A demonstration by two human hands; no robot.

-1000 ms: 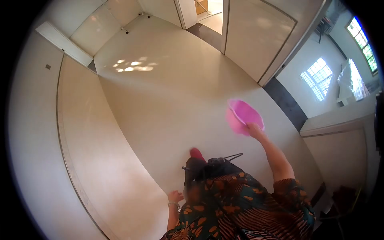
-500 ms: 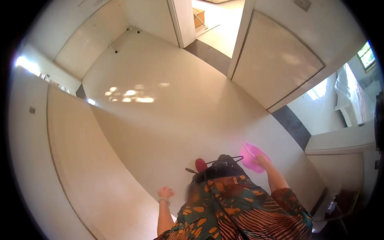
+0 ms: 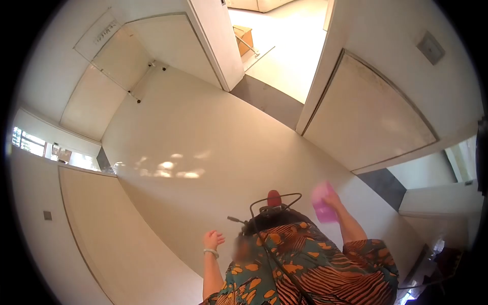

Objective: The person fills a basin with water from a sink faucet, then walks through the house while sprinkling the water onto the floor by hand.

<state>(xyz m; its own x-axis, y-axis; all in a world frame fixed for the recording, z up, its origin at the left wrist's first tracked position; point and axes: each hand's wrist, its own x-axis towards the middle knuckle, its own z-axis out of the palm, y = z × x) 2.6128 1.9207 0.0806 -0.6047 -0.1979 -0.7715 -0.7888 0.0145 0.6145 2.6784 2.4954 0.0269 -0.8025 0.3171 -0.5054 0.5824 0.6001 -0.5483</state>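
Note:
A pink plastic basin [image 3: 322, 207] hangs at my right side, slightly blurred. My right hand [image 3: 333, 200] grips its rim. On the other side, my left hand [image 3: 214, 238] is held out over the pale floor with its fingers apart and nothing in it; a light bracelet [image 3: 211, 252] circles that wrist. Between the hands, a red shoe [image 3: 274, 198] shows beyond my patterned shirt [image 3: 305, 254]. A black cable [image 3: 264, 239] loops over the front of my body.
A bright doorway with a dark threshold [image 3: 267, 100] lies ahead, a brown box [image 3: 243, 40] beyond it. A second dark threshold [image 3: 382, 187] is at the right. Pale walls with panels [image 3: 371, 117] flank the floor [image 3: 203, 137]. A window [image 3: 31, 142] shows far left.
The view has turned and moved toward the bright doorway. My right hand has lowered the basin closer to my side. My left hand has risen away from my body, its fingers spreading.

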